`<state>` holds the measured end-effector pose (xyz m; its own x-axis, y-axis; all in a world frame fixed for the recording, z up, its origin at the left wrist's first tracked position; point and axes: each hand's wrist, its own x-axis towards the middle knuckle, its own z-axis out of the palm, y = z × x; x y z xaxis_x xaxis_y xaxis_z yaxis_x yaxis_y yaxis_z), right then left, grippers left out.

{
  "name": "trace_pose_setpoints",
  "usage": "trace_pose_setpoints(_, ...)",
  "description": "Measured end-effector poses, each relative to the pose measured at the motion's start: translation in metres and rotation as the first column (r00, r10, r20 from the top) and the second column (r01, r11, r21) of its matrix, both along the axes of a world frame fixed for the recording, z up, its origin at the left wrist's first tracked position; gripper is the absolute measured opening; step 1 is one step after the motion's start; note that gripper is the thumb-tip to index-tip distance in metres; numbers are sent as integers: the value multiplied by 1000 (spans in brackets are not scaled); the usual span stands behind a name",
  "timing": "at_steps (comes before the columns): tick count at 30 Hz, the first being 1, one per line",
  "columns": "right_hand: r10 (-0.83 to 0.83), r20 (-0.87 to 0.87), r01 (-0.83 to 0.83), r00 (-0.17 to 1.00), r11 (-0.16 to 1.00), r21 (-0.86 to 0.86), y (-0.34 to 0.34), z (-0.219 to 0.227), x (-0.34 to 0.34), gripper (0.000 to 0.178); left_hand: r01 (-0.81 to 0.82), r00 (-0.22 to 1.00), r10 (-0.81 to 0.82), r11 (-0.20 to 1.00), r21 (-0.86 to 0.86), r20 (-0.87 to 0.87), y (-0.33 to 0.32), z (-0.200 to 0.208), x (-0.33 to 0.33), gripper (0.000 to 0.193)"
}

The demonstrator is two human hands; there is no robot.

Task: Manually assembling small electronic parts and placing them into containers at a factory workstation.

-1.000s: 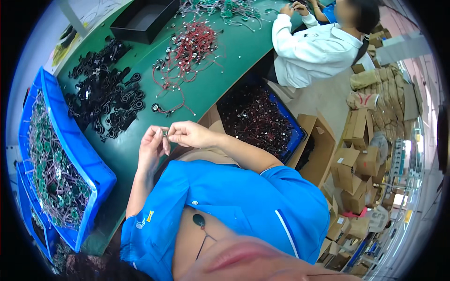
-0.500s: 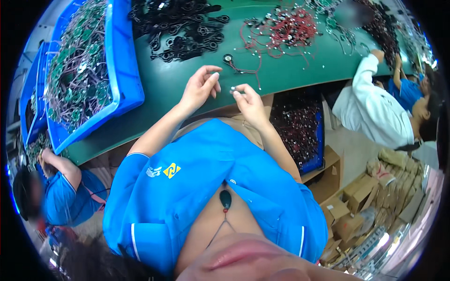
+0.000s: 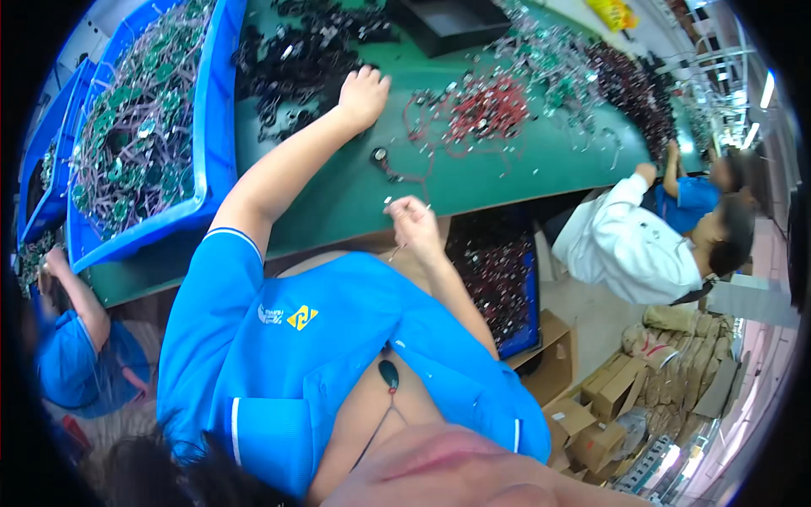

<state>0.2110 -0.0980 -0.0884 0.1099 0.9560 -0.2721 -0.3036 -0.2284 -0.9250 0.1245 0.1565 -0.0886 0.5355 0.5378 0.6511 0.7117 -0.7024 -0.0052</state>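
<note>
My left hand is stretched across the green table at the right edge of a pile of black ring-ended parts. Its fingers curl down there, with the tips hidden, so whatever they grip does not show. Nearer my body, my right hand is closed in a pinch above the table's front edge. A small silvery piece shows at its fingertips, too small to name. Just beyond it lies a round black part with a dark red wire on the table.
Blue bins with green boards and wires stand at left. Red-wired parts and a black tray lie farther back. Another bin of dark parts sits below the edge at right. Co-workers are on both sides; cardboard boxes stand behind right.
My left hand has moved away from my right hand, forward to the black pile. My right hand still pinches the small piece. The view has shifted, bringing the black tray into sight.
</note>
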Motion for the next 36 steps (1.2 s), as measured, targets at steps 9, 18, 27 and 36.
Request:
trace_pose_setpoints(9,64,-19,-63,998,998,11,6,-7,8,15,18,979,-39,994,-105,-199,28,-10,11,9)
trace_pose_setpoints(18,42,17,-42,999,999,-21,3,0,1,14,256,904,-159,944,-206,397,-33,73,-29,22)
trace_pose_setpoints(27,-197,294,143,935,970,197,8,53,-23,9,760,614,325,0,-649,719,-149,49,-72,28)
trace_pose_setpoints(36,-128,361,83,924,987,136,5,63,-38,9,772,577,337,74,-632,744,-178,44,-83,28)
